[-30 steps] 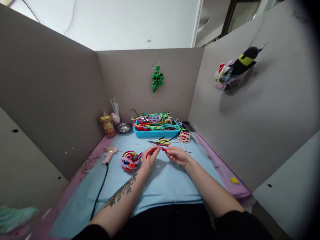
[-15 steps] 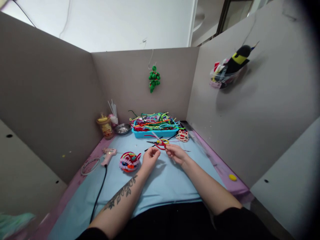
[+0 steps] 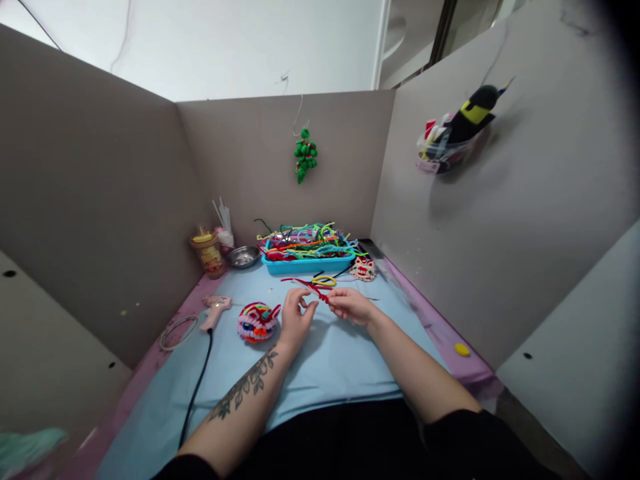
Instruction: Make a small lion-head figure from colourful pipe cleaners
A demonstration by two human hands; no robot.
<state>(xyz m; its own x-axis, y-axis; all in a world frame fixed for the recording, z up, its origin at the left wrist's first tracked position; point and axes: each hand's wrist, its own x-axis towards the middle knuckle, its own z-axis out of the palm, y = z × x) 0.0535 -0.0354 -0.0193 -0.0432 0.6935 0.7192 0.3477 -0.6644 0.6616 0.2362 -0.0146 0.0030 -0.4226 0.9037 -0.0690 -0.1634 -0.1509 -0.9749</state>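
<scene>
Two hands, one step: it looks like the twisting stage, with the left hand [image 3: 295, 320] and the right hand [image 3: 353, 306] facing each other across a bundle of red strands [image 3: 324, 299].
Red strands: up off the blue mat [image 3: 345, 373], right between the hands; a tight, knobbly twist sits at the right fingertips, and loose ends fan out to the upper left, apparently with a paler length among them.
Next move: this calls, I'd judge, for the left thumb and forefinger to pinch the loose ends while the right anchors the twist; let that anchor slip and the coils could slacken.
Right hand: closed to a narrow pinch, thumb against fingers, gripping the twisted end; the other fingers are curled in behind.
Left hand: part open, thumb and forefinger curved with a clear gap between the tips; the strands pass right by the forefinger, but whether they touch it, I cannot tell.
Yellow-handled scissors [image 3: 325, 281]: lying just beyond the strands, partly screened by them, no hand on them.
Round striped figure [image 3: 257, 323]: sitting on the mat beside the left wrist, apart from the work.
Blue tray [image 3: 310, 267]: at the back, heaped with coloured strands [image 3: 313, 243], out of both hands' grasp.
</scene>
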